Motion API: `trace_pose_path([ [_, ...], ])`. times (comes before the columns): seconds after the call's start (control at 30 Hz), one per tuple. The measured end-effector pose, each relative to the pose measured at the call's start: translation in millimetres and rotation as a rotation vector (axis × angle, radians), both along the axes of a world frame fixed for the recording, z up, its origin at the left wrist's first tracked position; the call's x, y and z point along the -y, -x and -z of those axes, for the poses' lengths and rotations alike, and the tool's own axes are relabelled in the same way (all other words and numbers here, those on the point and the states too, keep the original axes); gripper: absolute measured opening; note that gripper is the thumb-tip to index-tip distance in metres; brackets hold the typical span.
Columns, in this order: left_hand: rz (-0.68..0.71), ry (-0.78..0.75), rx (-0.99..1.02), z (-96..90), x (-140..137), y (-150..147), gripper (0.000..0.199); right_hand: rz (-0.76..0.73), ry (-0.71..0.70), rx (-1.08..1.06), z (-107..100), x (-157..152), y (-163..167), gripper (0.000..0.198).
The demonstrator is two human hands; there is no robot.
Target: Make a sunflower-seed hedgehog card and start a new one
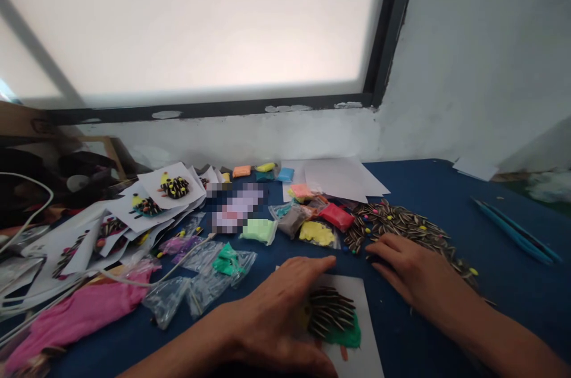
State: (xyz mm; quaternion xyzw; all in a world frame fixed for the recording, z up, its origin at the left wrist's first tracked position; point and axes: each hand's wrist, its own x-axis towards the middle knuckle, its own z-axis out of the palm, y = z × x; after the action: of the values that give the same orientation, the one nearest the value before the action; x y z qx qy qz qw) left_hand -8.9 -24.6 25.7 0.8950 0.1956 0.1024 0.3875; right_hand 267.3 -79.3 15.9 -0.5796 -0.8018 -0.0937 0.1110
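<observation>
My left hand (pixel 279 318) is spread over a white paper card (pixel 368 348), its thumb and fingers apart around the picture. On the card, rows of striped sunflower seeds (pixel 332 309) stick up from green clay (pixel 352 333), with a small brown clay piece (pixel 344 353) below. The hand hides the card's left part. My right hand (pixel 413 268) is beside the pile of loose sunflower seeds (pixel 397 220), its fingertips pinched together. A small dark thing, looking like a sunflower seed (pixel 369 258), shows between them.
Bags of coloured clay, among them a red one (pixel 338 217) and a yellow one (pixel 317 234), lie past my hands. Finished seed pictures (pixel 172 187) are stacked at left near pink clay (pixel 89 312) and a white cable (pixel 187 262). Blue tweezers (pixel 517 232) lie at right.
</observation>
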Motion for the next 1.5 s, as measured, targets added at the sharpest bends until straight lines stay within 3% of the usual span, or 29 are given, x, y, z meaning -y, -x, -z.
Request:
trace_pose_path([
  [0.2,-0.014,-0.017,-0.035,9.2,2,-1,0.105,0.041,0.034,-0.014,-5,1,8,0.017],
  [0.73,0.003,-0.007,-0.146,-1.4,1,-1,0.103,0.338,0.066,-0.036,-14,1,-20,0.024],
  [1.5,0.011,-0.001,-0.107,-4.5,2,-1,0.099,0.223,0.009,-0.053,0,-12,2,0.017],
])
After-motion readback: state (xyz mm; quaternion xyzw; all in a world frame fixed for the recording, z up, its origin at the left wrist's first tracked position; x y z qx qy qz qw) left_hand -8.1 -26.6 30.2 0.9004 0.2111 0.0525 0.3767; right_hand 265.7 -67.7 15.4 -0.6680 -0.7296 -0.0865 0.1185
